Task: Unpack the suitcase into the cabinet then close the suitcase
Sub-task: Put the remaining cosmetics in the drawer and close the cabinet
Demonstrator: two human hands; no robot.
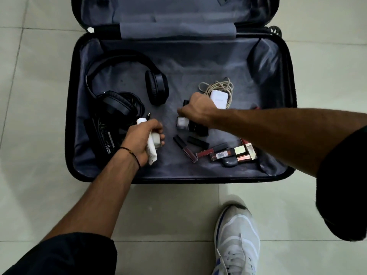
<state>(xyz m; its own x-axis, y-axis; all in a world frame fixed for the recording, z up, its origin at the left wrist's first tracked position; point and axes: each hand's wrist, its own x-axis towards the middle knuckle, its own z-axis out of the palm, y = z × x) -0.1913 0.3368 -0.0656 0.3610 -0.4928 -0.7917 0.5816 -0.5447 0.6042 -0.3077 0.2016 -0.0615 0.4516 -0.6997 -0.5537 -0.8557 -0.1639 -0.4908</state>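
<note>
Tiled floor [39,96], left hand [142,139] gripping tube [152,149] inside open suitcase [198,62]

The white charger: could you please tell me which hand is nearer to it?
Right. The right hand sits just left of the white charger; the left hand grips a white tube farther left, beside the headphones.

Bare lining [188,76] in the suitcase [71,116] middle, between headphones [156,86] at left and scattered cosmetics [218,153] at right
</note>
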